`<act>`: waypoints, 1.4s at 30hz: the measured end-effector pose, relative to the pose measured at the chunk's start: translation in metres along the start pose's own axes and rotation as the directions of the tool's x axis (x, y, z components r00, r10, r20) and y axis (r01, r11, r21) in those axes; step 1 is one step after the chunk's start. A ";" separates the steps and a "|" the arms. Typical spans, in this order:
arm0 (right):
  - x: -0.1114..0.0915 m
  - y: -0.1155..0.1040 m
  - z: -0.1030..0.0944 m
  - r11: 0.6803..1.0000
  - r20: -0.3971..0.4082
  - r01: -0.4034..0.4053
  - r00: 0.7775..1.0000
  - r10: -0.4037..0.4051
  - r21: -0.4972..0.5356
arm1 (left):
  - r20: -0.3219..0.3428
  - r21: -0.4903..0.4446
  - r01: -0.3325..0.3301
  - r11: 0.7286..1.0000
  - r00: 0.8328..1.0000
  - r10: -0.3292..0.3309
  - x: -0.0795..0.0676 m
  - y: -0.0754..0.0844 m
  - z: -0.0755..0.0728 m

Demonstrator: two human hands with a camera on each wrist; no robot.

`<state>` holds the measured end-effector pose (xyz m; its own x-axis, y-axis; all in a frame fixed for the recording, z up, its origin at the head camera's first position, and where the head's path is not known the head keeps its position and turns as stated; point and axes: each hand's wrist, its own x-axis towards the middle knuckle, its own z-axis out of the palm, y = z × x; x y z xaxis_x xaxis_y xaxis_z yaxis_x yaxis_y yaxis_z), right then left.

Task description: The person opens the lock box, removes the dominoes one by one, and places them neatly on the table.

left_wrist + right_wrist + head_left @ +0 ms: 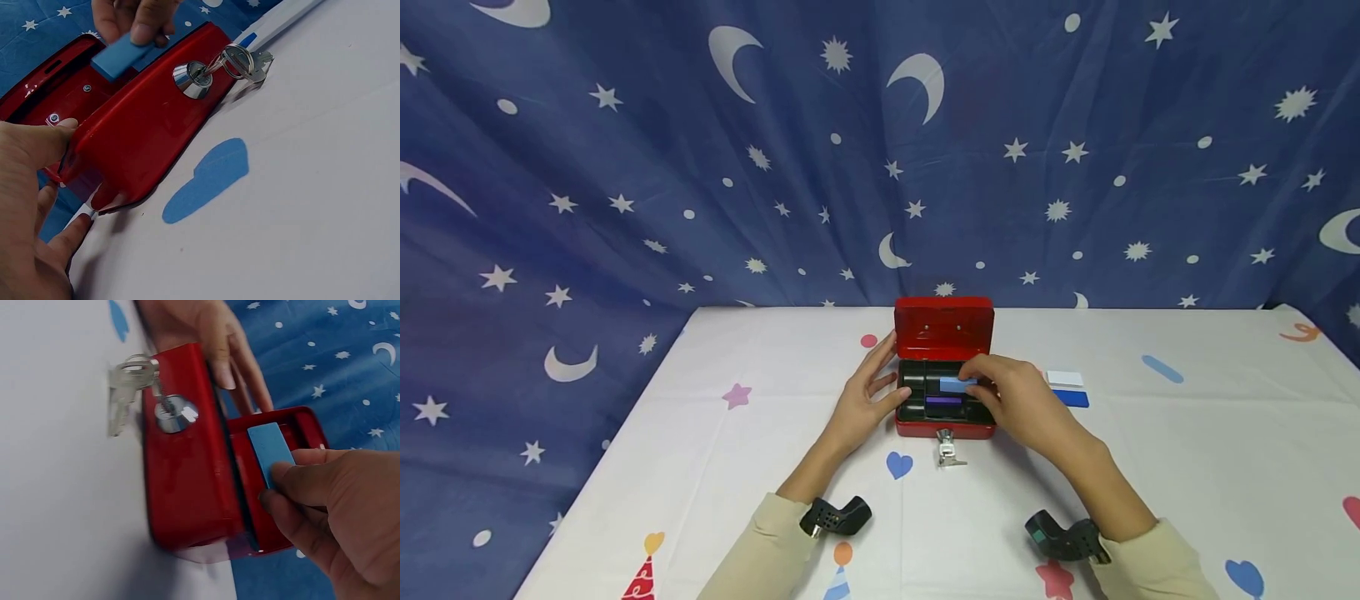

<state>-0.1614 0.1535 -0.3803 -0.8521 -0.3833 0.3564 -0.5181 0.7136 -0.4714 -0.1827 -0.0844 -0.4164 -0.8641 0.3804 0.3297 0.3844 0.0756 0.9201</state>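
A small red metal cash box (pixel 945 430) stands on the table with its lid (pixel 944 328) raised and a black compartment tray (pixel 913 408) inside. My right hand (pixel 1028 406) pinches a light blue rectangular block (pixel 270 450) between thumb and fingers, above the tray. A purple block (pixel 943 401) lies in a tray compartment under it. My left hand (pixel 867 402) rests against the box's left side, its fingers extended along the outer wall and its thumb at the rim. In the front lock (pixel 192 79) sits a key, with keys on a ring (pixel 129 384) hanging from it.
To the right of the box a white block (pixel 1064 379) and a dark blue block (pixel 1071 398) lie side by side. The table wears a white cloth (pixel 760 467) with printed shapes. A blue curtain (pixel 820 183) with moons and stars hangs behind it.
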 end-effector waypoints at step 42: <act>-0.065 0.072 -0.040 0.977 0.140 -0.189 0.975 0.175 0.094 | -0.010 0.011 0.011 1.000 1.000 -0.011 0.001 0.002 0.000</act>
<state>-0.1402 0.2532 -0.4056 -0.9315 -0.3308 0.1516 -0.3522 0.7151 -0.6038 -0.1823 -0.0837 -0.4140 -0.8714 0.3701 0.3219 0.3785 0.0901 0.9212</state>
